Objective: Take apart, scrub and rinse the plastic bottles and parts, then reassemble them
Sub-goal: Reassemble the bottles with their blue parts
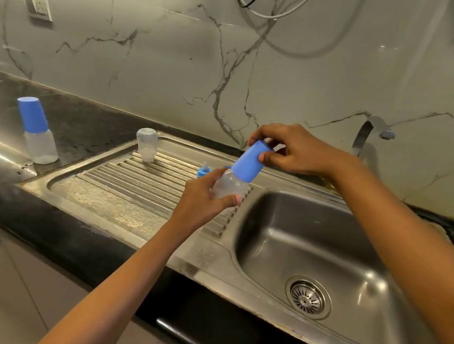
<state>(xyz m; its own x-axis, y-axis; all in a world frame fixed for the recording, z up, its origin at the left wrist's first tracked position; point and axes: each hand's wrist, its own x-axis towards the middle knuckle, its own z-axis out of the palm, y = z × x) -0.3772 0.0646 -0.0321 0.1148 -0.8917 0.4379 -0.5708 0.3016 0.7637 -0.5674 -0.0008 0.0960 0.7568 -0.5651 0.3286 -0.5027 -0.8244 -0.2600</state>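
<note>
My left hand (pixel 204 201) grips the clear body of a small plastic bottle (pixel 229 185) above the ribbed drainboard. Its blue cap (pixel 248 163) sits on the bottle top, tilted toward the wall, and my right hand (pixel 291 149) pinches the cap's upper end. A second bottle with a blue cap (pixel 37 131) stands upright on the dark counter at the left. A clear bottle body (pixel 146 144) stands upside down at the drainboard's back. A blue ring with a teat (pixel 203 171) lies on the drainboard, partly hidden behind my left hand.
The steel sink basin (pixel 327 247) with its drain (pixel 307 297) lies to the right, under a tap (pixel 375 130) on the marble wall. The drainboard (pixel 134 184) slopes left of it. Cables (pixel 264 5) hang on the wall above. A wall socket (pixel 38 6) is at the upper left.
</note>
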